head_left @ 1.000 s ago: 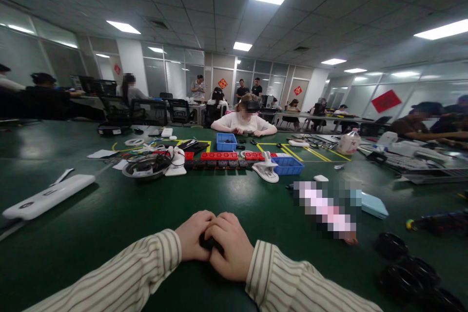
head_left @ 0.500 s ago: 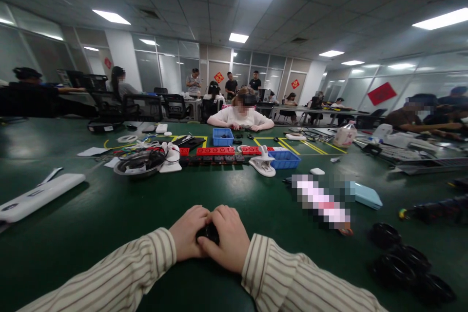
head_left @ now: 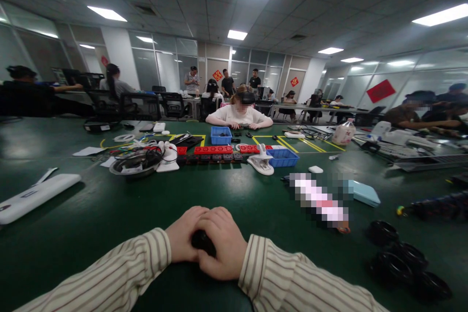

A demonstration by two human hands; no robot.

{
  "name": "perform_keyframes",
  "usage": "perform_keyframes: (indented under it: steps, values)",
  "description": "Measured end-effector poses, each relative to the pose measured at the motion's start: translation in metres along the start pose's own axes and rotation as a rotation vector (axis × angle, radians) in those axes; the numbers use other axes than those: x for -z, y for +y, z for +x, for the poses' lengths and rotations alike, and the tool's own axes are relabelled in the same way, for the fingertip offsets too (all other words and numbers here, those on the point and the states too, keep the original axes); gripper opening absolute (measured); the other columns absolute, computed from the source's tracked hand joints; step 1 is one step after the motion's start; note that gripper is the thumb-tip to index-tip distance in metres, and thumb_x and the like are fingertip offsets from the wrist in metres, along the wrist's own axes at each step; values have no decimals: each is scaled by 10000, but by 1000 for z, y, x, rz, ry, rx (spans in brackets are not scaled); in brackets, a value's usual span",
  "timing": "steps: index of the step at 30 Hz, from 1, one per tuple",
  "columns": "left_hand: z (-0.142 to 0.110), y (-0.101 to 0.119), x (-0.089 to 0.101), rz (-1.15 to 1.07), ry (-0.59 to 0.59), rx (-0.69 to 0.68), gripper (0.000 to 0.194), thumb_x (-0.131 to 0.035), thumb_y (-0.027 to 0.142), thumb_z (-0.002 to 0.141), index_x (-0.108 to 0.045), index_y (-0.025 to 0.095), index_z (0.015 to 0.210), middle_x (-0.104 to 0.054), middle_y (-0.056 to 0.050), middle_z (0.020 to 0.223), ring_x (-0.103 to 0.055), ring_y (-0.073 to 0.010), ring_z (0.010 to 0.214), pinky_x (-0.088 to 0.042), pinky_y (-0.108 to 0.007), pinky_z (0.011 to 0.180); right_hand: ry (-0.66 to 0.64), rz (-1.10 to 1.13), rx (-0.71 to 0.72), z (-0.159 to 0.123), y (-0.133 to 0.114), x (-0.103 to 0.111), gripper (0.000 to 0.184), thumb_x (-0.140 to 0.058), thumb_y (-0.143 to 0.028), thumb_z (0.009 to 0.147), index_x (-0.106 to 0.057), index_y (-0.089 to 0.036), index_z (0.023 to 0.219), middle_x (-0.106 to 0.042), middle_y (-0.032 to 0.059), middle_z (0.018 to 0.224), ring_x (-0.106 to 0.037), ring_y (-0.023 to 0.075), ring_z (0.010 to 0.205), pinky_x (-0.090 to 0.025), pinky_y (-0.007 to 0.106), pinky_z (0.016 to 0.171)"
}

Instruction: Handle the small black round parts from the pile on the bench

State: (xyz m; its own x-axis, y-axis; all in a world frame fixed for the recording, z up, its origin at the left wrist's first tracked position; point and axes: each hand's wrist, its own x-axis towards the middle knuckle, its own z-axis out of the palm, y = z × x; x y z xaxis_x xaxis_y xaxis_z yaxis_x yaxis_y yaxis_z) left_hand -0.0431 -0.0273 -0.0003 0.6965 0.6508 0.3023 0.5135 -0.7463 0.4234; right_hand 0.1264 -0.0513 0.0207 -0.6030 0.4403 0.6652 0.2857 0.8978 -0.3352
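Observation:
Both hands are wrapped round a small black rounded object [head_left: 203, 242] just above or on the green table, low in the middle of the view. My left hand [head_left: 183, 236] closes on its left side. My right hand [head_left: 224, 243] covers its top and right side, with the fingers lying over those of the left. Only a dark, glossy patch of the object shows between the palms, so its kind is hidden. To the right lie several black rings [head_left: 397, 265] with open centres, similarly dark and shiny.
Ahead on the green table [head_left: 146, 204] stand a blue bin [head_left: 283, 158], a row of red blocks [head_left: 215, 149], a white clip stand [head_left: 261, 162] and a metal bowl of cables [head_left: 135, 165]. A white long device [head_left: 40, 198] lies left. A person [head_left: 239, 109] sits opposite.
My right hand has shifted and turned slightly over the black object, uncovering a different part of it. The whole view has moved a little.

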Motion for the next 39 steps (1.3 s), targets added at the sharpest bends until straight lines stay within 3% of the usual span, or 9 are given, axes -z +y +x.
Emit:
perform_keyframes:
  steps: [4,8,14,18,21,26,30,34,39]
  values:
    - [1,5,4,72,44,9,540,-678,470,603,-519,164,1018,-506,-84,999,-478,-282,935,-355,-469,914,-12,-145,-267,-1,0,-1,329,-563,-431,712,-502,-163,892,-521,65,898,-453,205,830,-366,364,765]
    - [3,9,7,94,52,39,334,-670,288,596,-583,163,894,-498,-65,943,-480,-256,897,-411,-398,830,-99,-184,-331,0,2,-1,263,-628,-367,704,-505,-170,826,-510,41,864,-454,186,814,-368,330,737]
    - [3,0,7,-45,-32,14,315,-685,178,557,-620,184,865,-488,-40,963,-480,-241,927,-424,-352,847,-59,-73,-86,-1,3,-2,108,-480,-198,666,-515,-177,766,-547,47,827,-479,177,806,-381,313,737]
    - [1,-8,5,-25,-37,8,384,-724,219,562,-623,203,932,-458,-47,1085,-446,-272,1028,-390,-384,928,-29,29,109,0,1,0,168,-390,-167,613,-497,-189,740,-577,41,762,-508,170,775,-392,321,769]
    - [-1,-8,4,-8,-22,26,590,-751,283,538,-550,198,1086,-443,-67,1150,-422,-293,1076,-357,-419,970,5,56,129,1,0,2,268,-394,-204,627,-511,-179,867,-594,56,855,-512,185,861,-374,354,839]
    - [0,-1,3,56,42,-4,582,-724,398,573,-527,166,1069,-502,-84,1057,-466,-283,991,-367,-442,920,18,-104,-188,-1,-1,0,338,-565,-410,691,-516,-158,910,-543,72,901,-471,207,849,-366,368,777]
    - [2,0,3,84,31,32,374,-701,353,587,-587,148,878,-533,-68,909,-496,-255,871,-412,-405,814,-29,-186,-375,-1,0,-3,240,-627,-348,689,-508,-169,797,-513,36,828,-454,183,795,-366,331,732]
    - [4,-4,3,21,-37,19,299,-669,232,562,-600,171,846,-522,-42,899,-500,-232,865,-426,-358,804,-32,-100,-256,0,-1,-2,142,-547,-230,680,-515,-175,807,-538,35,834,-476,177,814,-368,326,760]
    - [4,-6,4,-74,-93,-43,305,-674,201,552,-637,188,855,-526,-34,930,-510,-234,906,-423,-338,848,-67,17,29,0,-1,0,161,-411,-163,606,-501,-184,739,-582,40,800,-516,167,823,-379,330,803]
